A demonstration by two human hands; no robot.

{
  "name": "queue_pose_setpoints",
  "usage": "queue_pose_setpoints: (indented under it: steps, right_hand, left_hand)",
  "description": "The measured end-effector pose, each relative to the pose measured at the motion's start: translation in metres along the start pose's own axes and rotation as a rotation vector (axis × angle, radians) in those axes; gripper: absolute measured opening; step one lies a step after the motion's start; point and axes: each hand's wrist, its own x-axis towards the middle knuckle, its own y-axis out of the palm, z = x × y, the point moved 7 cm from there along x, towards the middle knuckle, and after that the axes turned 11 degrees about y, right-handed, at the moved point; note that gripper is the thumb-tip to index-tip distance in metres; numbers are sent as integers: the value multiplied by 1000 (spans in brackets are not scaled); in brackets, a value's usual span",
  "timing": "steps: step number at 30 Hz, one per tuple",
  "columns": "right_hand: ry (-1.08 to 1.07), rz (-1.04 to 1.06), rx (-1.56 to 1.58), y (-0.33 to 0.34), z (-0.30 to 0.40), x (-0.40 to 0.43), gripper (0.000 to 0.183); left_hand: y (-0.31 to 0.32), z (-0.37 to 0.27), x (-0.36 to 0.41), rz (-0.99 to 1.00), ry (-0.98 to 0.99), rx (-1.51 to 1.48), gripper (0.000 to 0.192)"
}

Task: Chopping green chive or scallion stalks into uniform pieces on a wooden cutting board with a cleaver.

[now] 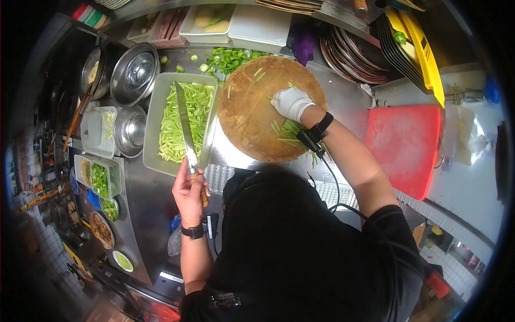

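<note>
My left hand [190,192] is bare and grips a knife [184,116] by its wooden handle. The long blade points away from me, above a translucent plastic tub [149,139] of cut green stalks [169,129] that look like celery. On a round wooden chopping block [249,120] rests my right hand [291,104], in a white glove with its fingers bent. A few green strips show around the glove, but what is under the palm is hidden. More cut stalks [290,131] lie beneath my right wrist at the block's near right side.
Chopped green peppers [231,58] lie behind the block. Steel bowls [134,72] and a wok-like pan [91,74] stand left. Lidded tubs [260,26] line the back, beside stacked plates [350,56]. A red cutting board [404,149] lies right. A cable [336,181] hangs from my right wrist.
</note>
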Motion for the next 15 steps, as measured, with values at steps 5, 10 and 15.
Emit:
queue_pose_setpoints:
  steps: [5,10,15]
  right_hand:
    - [38,-10,41,-8,4,-2,44]
    - [31,-78,131,-18,-4,5,43]
    - [-11,-145,281,-39,-7,11,42]
  left_hand:
    - [2,6,-1,8,-9,-6,74]
    - [8,7,-1,33,-10,24,71]
    - [12,8,-1,46,-33,26,72]
